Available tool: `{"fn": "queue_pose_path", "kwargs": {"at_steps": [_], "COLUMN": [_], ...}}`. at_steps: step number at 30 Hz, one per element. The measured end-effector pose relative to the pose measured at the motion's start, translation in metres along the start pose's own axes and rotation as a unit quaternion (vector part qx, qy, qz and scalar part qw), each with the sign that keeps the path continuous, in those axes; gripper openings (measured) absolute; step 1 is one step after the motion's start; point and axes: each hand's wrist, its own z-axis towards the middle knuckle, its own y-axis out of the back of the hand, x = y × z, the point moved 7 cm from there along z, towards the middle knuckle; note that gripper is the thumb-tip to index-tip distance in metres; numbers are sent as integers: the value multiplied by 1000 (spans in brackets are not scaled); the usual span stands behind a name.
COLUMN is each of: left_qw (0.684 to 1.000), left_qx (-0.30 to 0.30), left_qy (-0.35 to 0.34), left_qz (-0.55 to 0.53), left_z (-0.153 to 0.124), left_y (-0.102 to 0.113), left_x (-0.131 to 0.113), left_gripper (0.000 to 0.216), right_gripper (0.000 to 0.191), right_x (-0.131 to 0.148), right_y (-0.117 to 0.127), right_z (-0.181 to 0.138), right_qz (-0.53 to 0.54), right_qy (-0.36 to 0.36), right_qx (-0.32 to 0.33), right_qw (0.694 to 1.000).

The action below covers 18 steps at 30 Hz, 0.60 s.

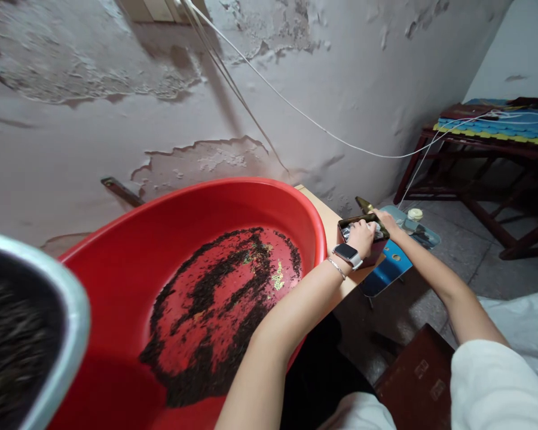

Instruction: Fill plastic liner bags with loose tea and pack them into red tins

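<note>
**Clearance tight at table corner; open floor to the right**

The red basin (pixel 170 239) takes up nearly the whole table (pixel 329 224). Its rim stands just beside the left hand (pixel 362 236) and bars passage leftward. A metal bowl (pixel 67 322) blocks the near left. Both hands grip the tin (pixel 376 246) at the corner, the right hand (pixel 388 222) on its far edge. A cluttered blue stool (pixel 390 266) stands just beyond, and a white cable (pixel 318 125) crosses the wall above. A brown box (pixel 419 373) sits low beneath the right forearm. Bare floor (pixel 475 257) lies open between stool and wooden bench (pixel 475 155).
</note>
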Motion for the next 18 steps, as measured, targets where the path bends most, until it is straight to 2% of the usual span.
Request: {"fn": "queue_pose_path", "kwargs": {"at_steps": [3,5,7,8,9,11,13,14,16,18], "left_qw": [1000,998,990,984,978,956,922,912,911,923], "left_qx": [3,33,68,62,34,-80,-181,-201,-183,-133], "left_qy": [7,0,-3,12,42,134,214,237,255,254], "left_qz": [-15,-54,-126,-165,-202,-249,-266,-270,-268,-257], "left_z": [2,6,10,12,14,13,6,4,4,6], "left_y": [1,4,10,18,29,55,77,82,82,74], "left_x": [2,6,14,23,34,66,93,101,110,109], "left_gripper": [72,79,65,52,44,47,46,42,35,35], "right_gripper": [39,47,54,56,57,56,49,43,32,24], "right_x": [-30,-47,-58,-62,-64,-65,-56,-47,-18,12], "right_y": [23,54,91,108,122,135,127,118,93,72], "right_z": [-14,-27,-43,-51,-57,-63,-57,-52,-44,-40], "right_qz": [9,55,123,163,206,306,416,469,559,610], "right_qy": [-81,-121,-130,-128,-125,-132,-149,-155,-157,-151], "right_qx": [-50,-133,-242,-294,-336,-363,-302,-246,-117,-15], "right_qw": [995,982,954,933,910,870,845,834,806,778]}}
